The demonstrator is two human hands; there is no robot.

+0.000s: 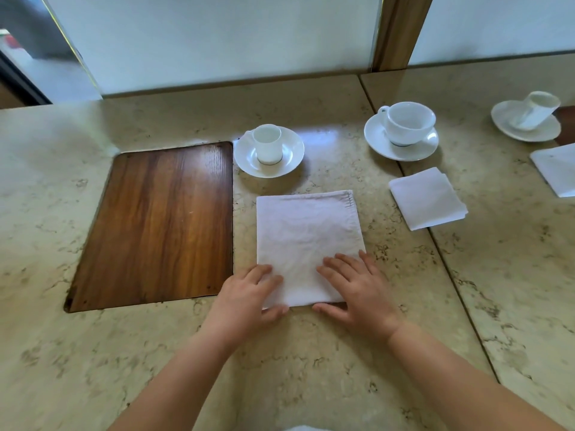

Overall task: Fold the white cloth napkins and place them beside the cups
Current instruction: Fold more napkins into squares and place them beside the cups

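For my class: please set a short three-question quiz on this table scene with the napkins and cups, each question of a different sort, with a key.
1. True or false: both hands rest on the near edge of the napkin in front of the small cup.
2. Multiple choice: what lies directly left of that napkin? A) a wooden board B) a spoon C) a glass
3. Fill in: the smaller folded napkin lies nearer the person than the wide cup on its ______.

Key: 1 true; 2 A; 3 saucer
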